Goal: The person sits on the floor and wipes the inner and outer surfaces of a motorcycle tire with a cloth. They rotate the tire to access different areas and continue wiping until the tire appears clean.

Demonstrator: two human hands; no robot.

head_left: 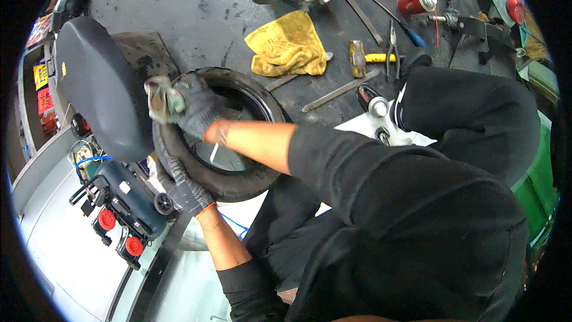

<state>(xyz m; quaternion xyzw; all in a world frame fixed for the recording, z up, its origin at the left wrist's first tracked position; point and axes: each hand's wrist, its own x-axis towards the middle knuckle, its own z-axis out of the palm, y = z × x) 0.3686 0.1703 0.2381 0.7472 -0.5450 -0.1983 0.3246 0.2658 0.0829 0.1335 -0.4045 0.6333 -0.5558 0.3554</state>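
So the small black tire [238,173] is standing on the concrete floor [179,0] right in front of the person's knees, squeezed in next to a scooter's black seat [98,86]. The left hand [185,188], in a dark knit glove, is wrapped around the lower left part of the tread, fingers curled shut on the rubber to keep it steady. The right hand [187,104], gloved too, is closed around a wadded grey-green rag [158,98] up at the top left of the tire, pressed against the sidewall or bead area, though it's a bit blurred so I can't tell exactly where the rag touches. If you're wiping a bead like this, my take is to keep that lower grip firm so the tire doesn't roll, work the rag around in short overlapping passes, and turn the tire toward you rather than reaching over it. I'd watch the seat edge, since it's tight there. Behind it lie a yellow cloth [289,45], a hammer [357,56], pliers [393,48], flat tire levers [339,90] and a red spray can [417,3].
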